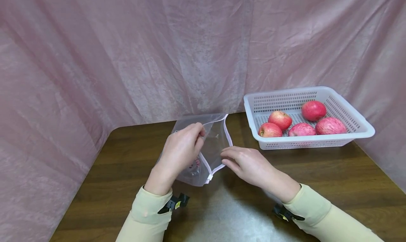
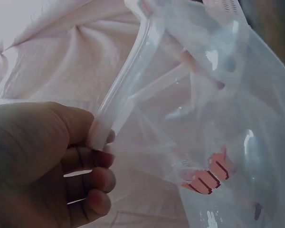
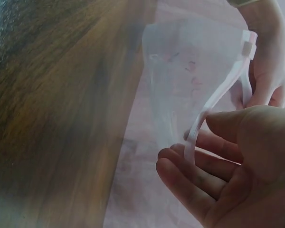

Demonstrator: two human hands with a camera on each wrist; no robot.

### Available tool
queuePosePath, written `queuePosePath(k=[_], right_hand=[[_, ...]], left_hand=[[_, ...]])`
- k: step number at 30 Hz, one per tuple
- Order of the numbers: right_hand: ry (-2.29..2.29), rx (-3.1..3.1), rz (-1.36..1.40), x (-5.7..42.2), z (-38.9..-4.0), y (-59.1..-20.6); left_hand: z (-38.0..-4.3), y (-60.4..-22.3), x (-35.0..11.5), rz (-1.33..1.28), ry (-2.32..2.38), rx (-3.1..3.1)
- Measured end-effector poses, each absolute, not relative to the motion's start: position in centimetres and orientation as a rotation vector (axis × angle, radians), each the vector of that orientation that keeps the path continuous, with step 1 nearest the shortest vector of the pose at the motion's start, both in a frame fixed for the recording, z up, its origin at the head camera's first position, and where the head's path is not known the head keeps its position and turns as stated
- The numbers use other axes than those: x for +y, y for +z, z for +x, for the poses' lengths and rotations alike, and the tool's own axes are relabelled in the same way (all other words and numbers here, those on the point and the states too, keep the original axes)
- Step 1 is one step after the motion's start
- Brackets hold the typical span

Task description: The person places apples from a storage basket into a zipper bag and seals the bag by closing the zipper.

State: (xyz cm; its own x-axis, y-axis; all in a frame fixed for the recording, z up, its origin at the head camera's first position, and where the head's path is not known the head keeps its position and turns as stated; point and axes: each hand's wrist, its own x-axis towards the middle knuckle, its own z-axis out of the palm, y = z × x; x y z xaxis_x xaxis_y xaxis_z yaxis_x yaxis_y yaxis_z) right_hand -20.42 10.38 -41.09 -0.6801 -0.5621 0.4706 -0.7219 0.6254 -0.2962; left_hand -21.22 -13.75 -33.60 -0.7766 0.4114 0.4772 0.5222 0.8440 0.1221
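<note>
A clear plastic slider bag (image 1: 213,140) with a white zip strip is held above the table, its mouth spread apart. My left hand (image 1: 180,147) pinches one side of the mouth between thumb and fingers, as the left wrist view shows on the strip (image 2: 126,71). On the opposite side, my right hand (image 1: 248,164) holds the other strip, thumb on one face and fingers on the other. The white slider (image 3: 247,49) sits at the near end of the zip. Pink printing (image 2: 206,178) shows on the bag's wall; no item is visible inside.
A white perforated plastic basket (image 1: 317,140) stands at the back right of the wooden table (image 1: 127,171), with several red apples (image 1: 313,110) in it. Pink curtain cloth (image 1: 177,59) hangs behind and at both sides.
</note>
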Motion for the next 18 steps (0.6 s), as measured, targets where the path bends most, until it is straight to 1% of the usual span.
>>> queuePosePath(k=[5,12,18], right_hand=[[0.687,-2.512,1.017,10.3,-20.4,-41.1],[0.653,-2.543,1.011,10.3,-20.4,-41.2],[0.663,-2.508,0.937,10.2,-20.6,-41.3]], left_hand=[[-21.1,-33.1,-14.1,-0.625,-0.354,-2.552],[-21.1,-32.8,-14.9,-0.604,-0.393,-2.548],[-21.1,-32.7,-15.4,-0.574,-0.411,-2.544]])
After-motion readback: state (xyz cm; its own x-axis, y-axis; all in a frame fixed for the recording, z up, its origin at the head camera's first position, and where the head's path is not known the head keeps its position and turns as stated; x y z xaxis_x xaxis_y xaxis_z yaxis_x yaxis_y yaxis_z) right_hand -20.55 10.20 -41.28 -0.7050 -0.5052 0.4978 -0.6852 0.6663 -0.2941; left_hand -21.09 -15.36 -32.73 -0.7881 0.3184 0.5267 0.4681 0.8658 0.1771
